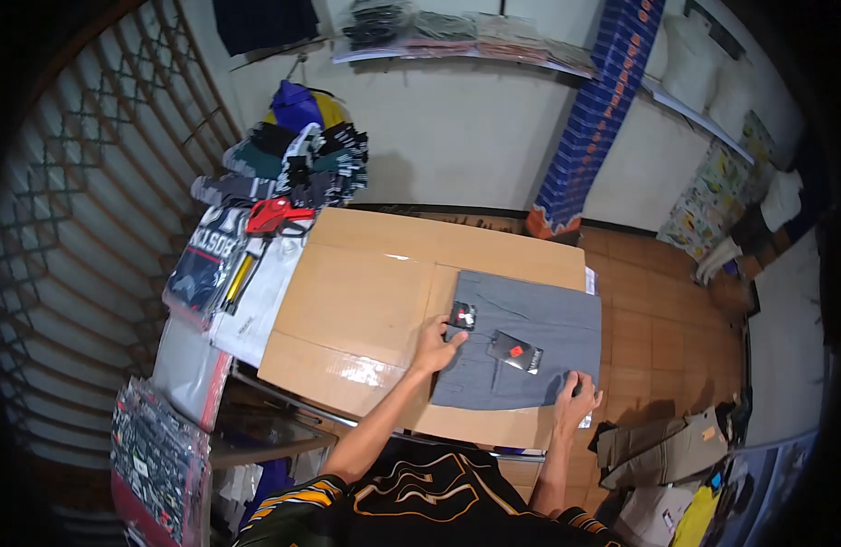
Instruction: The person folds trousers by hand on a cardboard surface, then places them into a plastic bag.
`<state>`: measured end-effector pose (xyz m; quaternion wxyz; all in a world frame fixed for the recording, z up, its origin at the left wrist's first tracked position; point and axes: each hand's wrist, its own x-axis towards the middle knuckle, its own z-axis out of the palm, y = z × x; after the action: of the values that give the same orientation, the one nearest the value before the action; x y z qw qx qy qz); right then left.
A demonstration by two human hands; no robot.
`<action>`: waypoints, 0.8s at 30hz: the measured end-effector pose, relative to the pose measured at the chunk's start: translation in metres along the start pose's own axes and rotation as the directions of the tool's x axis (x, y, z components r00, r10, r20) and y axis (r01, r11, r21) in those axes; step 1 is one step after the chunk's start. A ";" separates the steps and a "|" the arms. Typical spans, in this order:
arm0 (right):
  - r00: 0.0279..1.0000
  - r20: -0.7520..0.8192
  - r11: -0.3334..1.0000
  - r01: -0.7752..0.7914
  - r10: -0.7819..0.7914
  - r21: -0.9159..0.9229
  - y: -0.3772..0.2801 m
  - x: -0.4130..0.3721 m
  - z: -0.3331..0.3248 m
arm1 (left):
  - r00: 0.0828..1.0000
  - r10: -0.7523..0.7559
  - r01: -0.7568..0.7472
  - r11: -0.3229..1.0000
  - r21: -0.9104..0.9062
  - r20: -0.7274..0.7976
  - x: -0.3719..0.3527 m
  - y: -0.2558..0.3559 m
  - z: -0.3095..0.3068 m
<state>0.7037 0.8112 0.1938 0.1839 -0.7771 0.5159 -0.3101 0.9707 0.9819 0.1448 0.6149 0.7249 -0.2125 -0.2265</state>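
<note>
A folded grey garment lies on a flattened cardboard sheet that covers the table. Two dark hang tags with red marks rest on the cloth, one near its left edge and one in the middle. My left hand presses on the garment's left edge just below the left tag. My right hand lies on the near right corner of the garment, fingers curled on the cloth.
Left of the cardboard lie stacked printed shirts, a red tagging gun and a yellow tool. Bagged clothes sit low left. Folded khaki garments lie on the tiled floor at right. A blue box stack leans on the wall.
</note>
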 end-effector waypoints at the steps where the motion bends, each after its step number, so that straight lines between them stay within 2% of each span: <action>1: 1.000 -0.025 1.000 0.005 -0.005 0.001 -0.005 0.000 0.000 | 1.000 -0.002 0.002 1.000 0.000 0.023 0.001 0.004 -0.007; 4: 0.999 -0.052 1.000 0.002 -0.002 -0.004 -0.007 0.003 0.000 | 0.999 -0.005 0.006 1.000 -0.028 0.036 0.004 0.003 -0.037; 6: 0.995 -0.091 0.999 0.030 -0.028 0.023 -0.008 0.002 0.000 | 1.000 -0.015 0.015 1.000 0.022 -0.023 0.011 -0.009 -0.064; 10: 0.989 -0.145 1.000 0.021 -0.019 0.007 -0.008 0.000 0.005 | 1.000 -0.017 0.017 1.000 0.008 0.011 0.012 0.002 -0.130; 12: 0.993 -0.115 0.999 0.011 -0.017 -0.048 -0.016 -0.002 0.009 | 0.994 -0.058 0.055 0.998 -0.037 -0.091 0.008 0.012 -0.162; 16: 0.999 -0.031 0.984 -0.045 0.041 -0.174 -0.053 -0.009 0.023 | 0.990 -0.003 0.008 0.999 0.034 -0.139 0.016 -0.017 -0.236; 18: 0.988 0.053 0.956 -0.127 0.146 -0.264 -0.077 -0.015 0.032 | 0.971 0.096 -0.055 0.980 0.191 -0.217 0.020 -0.038 -0.274; 19: 0.978 0.117 0.950 -0.131 0.171 -0.285 -0.081 -0.016 0.039 | 0.972 0.094 -0.054 0.981 0.189 -0.213 0.019 -0.039 -0.290; 24: 0.974 0.180 0.946 -0.073 0.135 -0.317 -0.120 -0.038 0.074 | 0.921 0.088 0.063 0.927 0.369 -0.380 0.009 -0.012 -0.337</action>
<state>0.8253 0.8921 0.2010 0.1272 -0.7948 0.5775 -0.1363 1.1767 1.2462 0.1802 0.4968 0.8576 -0.1297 -0.0291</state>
